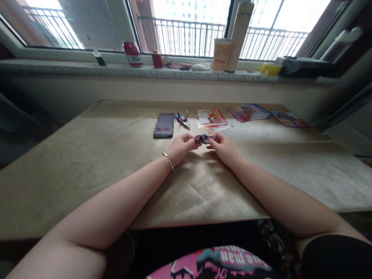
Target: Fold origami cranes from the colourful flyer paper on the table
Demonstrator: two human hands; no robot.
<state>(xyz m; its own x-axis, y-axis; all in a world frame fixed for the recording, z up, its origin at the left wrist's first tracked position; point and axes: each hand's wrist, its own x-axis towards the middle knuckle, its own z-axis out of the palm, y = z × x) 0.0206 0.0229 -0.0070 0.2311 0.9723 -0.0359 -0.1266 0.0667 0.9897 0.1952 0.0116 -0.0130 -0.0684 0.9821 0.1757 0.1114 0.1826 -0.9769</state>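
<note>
Between both hands, just above the table, is a small folded piece of printed paper [202,138] in dark red, blue and white. Its exact shape is too small to make out. My left hand [183,145] pinches its left end, and a silver bangle sits on that wrist. Opposite, my right hand [222,145] has its fingertips closed on the right end. Beyond my left hand stands a paper crane [183,119] folded from similar printed paper. A phone [164,125] with a blurred screen lies left of the crane.
Red printed sheets [213,119] lie beyond my right hand, with blue-red printed cards [248,112] and another stack [290,119] farther right. On the stone windowsill [110,71] stand a red can [132,54], a red spool-like object [157,60], a patterned cup [221,55] and a yellow block [271,69].
</note>
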